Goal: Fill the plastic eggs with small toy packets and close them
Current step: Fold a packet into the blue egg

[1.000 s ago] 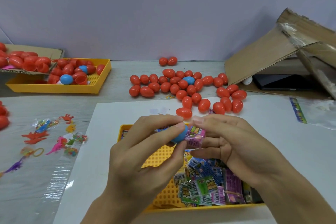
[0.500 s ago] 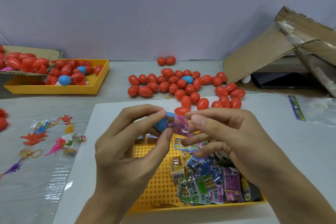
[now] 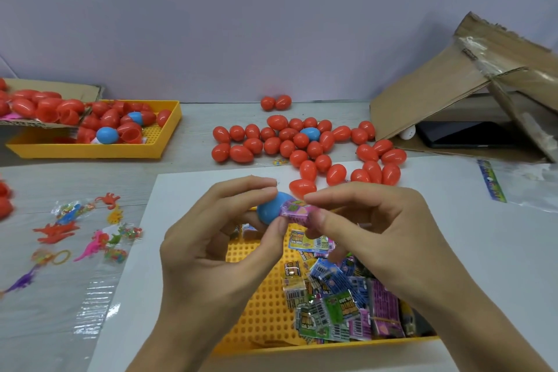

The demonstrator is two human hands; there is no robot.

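Change: both hands have risen farther above the yellow tray [image 3: 262, 305].
Left hand [image 3: 211, 251]: fingers grasp blue egg half [image 3: 273, 208].
Right hand [image 3: 371, 229]: pinches pink toy packet [image 3: 297, 211] at its mouth.

Head view, down over near table [image 3: 453, 220]

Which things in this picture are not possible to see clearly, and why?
Head view:
- Blue plastic egg half: its opening is hidden by the left hand and the pink toy packet.
- Packet print: blurred; the right hand covers one end.
- Dark flat object: partly under the brown cardboard box.
- Yellow far tray: cardboard covers its left part.
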